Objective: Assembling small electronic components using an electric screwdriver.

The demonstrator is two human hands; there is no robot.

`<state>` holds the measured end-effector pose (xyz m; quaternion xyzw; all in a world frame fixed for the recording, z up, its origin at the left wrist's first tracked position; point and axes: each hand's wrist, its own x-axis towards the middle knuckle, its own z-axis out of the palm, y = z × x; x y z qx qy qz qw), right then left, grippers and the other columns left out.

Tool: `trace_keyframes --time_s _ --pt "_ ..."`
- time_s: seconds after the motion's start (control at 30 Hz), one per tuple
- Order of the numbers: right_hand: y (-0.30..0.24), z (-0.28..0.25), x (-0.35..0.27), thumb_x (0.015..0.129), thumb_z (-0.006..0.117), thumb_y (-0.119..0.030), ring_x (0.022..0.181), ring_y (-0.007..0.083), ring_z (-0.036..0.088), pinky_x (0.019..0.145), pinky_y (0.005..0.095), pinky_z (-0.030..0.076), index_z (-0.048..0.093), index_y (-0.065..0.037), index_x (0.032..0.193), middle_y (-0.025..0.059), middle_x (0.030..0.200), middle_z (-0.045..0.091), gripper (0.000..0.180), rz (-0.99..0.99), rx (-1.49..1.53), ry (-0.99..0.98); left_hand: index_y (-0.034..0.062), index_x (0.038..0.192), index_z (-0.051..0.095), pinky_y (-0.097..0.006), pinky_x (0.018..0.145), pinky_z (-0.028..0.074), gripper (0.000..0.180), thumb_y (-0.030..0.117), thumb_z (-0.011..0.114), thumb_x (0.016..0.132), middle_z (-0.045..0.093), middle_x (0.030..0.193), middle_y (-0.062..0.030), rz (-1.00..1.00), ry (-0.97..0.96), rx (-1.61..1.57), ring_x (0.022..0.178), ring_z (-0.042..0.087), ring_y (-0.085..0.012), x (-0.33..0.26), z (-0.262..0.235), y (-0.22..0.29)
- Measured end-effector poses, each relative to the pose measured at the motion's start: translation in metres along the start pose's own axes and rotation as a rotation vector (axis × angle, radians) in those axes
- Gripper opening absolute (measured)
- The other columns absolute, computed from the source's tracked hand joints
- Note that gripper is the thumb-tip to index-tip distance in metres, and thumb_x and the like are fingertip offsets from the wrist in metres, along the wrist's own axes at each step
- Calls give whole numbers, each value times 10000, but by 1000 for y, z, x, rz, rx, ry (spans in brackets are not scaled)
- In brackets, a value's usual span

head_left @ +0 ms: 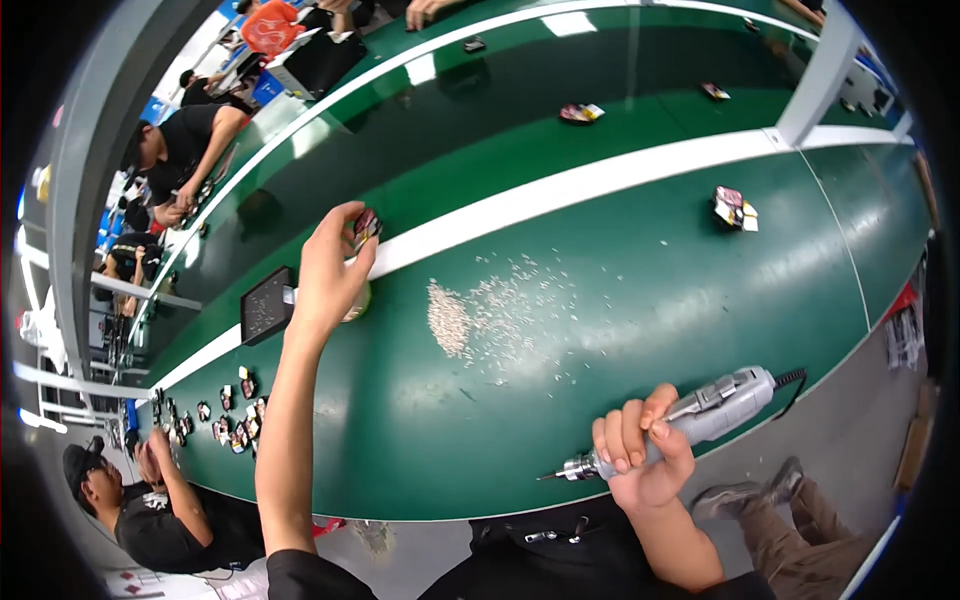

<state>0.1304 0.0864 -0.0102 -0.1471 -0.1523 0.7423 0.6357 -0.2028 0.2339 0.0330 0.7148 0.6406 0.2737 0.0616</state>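
My left hand (328,262) reaches out to the white rail, its thumb and fingers pinching a small dark part with reddish patches (367,229) above the conveyor's near edge. My right hand (648,448) is wrapped round a grey electric screwdriver (728,402) by the front edge of the table. The tool lies level, its thin bit pointing left and its black cord leaving at the right. Between the hands, a heap of tiny pale screws (447,320) thins out into loose ones on the green tabletop (640,300). A similar dark part with labels (735,208) lies farther right.
A black tray (267,306) and a round container (357,301) stand beside my left forearm. Several small dark parts (238,432) cluster at left. Beyond the white rail (600,187), the green conveyor carries more parts (580,113). Co-workers (160,510) sit at left; a metal post (820,75) rises at right.
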Motion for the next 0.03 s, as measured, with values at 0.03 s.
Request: trace_keyframes --time_s 0.03 --pt "8 -3 6 861 515 -153 483 146 419 578 313 393 454 -91 892 27 546 394 92 38 7 -8 8 1178 548 -327 750 497 417 58 650 777 647 1025 -158 -27 -49 -24 795 608 -224 -11 18 -7"
